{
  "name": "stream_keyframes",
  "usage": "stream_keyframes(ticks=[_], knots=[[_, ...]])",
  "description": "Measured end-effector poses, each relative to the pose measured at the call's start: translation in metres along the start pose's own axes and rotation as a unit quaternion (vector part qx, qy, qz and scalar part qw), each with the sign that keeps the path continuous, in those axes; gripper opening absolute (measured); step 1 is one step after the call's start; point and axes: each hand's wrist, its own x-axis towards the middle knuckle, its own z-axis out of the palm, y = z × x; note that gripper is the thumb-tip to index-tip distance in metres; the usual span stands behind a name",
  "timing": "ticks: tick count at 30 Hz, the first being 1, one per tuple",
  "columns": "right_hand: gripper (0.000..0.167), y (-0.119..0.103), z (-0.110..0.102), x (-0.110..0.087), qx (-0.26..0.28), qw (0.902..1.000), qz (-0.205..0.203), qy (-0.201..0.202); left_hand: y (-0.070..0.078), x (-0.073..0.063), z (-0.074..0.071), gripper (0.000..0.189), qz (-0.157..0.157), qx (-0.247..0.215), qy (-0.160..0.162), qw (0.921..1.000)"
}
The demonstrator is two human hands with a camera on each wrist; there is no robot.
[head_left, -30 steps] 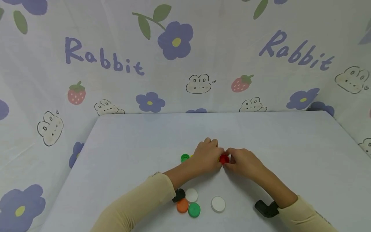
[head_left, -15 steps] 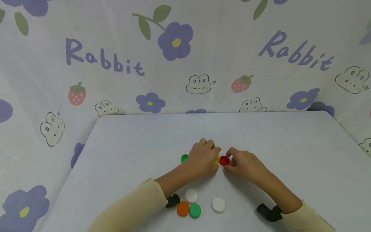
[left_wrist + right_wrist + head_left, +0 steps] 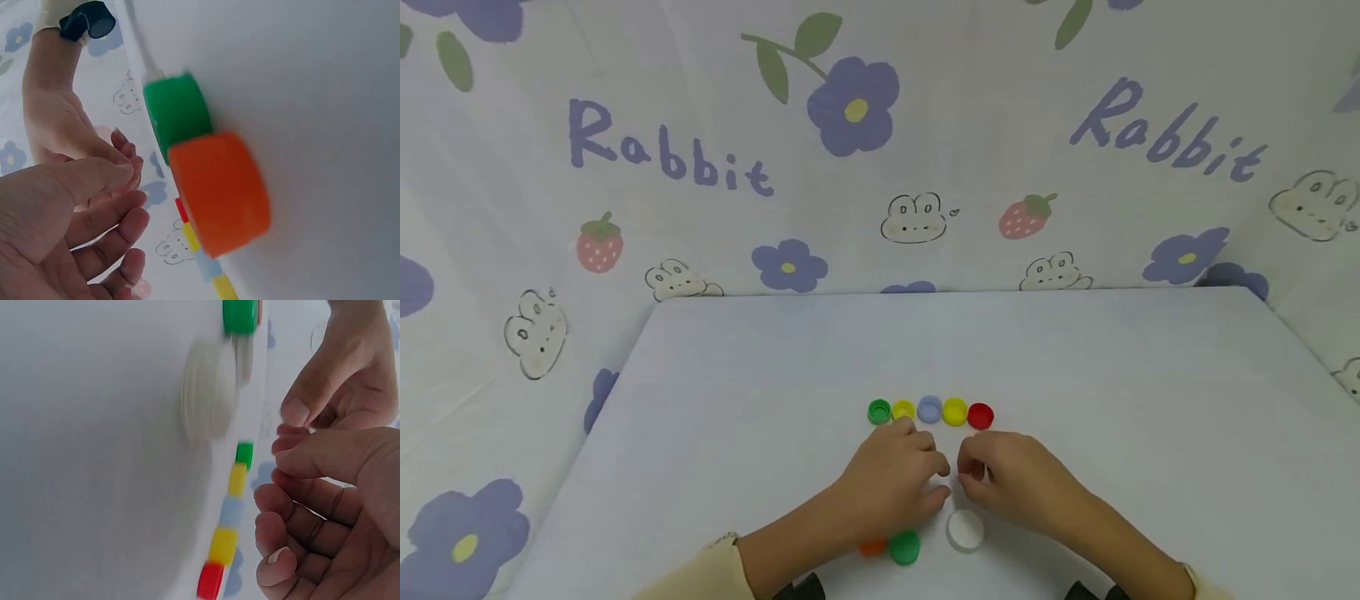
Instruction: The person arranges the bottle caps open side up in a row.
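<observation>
Bottle caps lie in a row across the table in the head view: a green cap (image 3: 879, 412), a yellow cap (image 3: 903, 410), a light blue cap (image 3: 929, 409), a second yellow cap (image 3: 955, 411) and a red cap (image 3: 981, 416). Nearer the person, my left hand (image 3: 891, 479) hovers with bent fingers, holding nothing. Facing it, my right hand (image 3: 1022, 479) has loosely curled fingers, also holding nothing. Below the hands are a large white cap (image 3: 966, 531), a larger green cap (image 3: 904, 547) and an orange cap (image 3: 219, 194), partly covered by the left hand in the head view.
The white table (image 3: 737, 358) ends at a backdrop cloth (image 3: 970, 150) printed with flowers, strawberries and rabbits. Dark wrist cameras (image 3: 801, 587) show at the lower edge of the head view. A pale cap edge (image 3: 245, 359) appears behind the large white cap.
Both hands have come away from the row toward the person. The right hand has let go of the red cap, which now stands at the row's right end. The left hand now covers the smaller white cap.
</observation>
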Motion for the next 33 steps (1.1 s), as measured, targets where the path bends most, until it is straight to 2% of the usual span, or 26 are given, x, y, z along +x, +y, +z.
stream_keyframes(ticks=[7,17,21,26,29,33], knots=[[0.019,-0.016,0.016,-0.007,0.014,0.9980,-0.058,-0.022,0.006,-0.021,0.006,0.006,0.006,-0.026,0.013,0.9996],[0.021,-0.023,0.033,-0.006,0.008,0.9932,-0.116,-0.002,0.004,-0.041,0.008,0.006,0.004,-0.035,0.030,0.9989],[0.019,-0.026,0.035,0.000,0.004,0.9938,-0.110,-0.013,0.000,-0.044,0.008,0.004,-0.011,-0.026,0.024,0.9993],[0.013,-0.030,0.035,0.008,0.007,0.9961,-0.081,-0.035,-0.008,-0.046,0.004,0.001,-0.038,-0.017,0.018,0.9990],[0.018,-0.032,0.037,0.013,0.006,0.9964,-0.068,-0.050,-0.013,-0.048,0.000,0.009,-0.056,-0.013,0.010,0.9983],[0.023,-0.033,0.039,0.017,-0.006,0.9960,-0.068,-0.059,-0.018,-0.050,-0.003,0.018,-0.083,-0.011,-0.016,0.9963]])
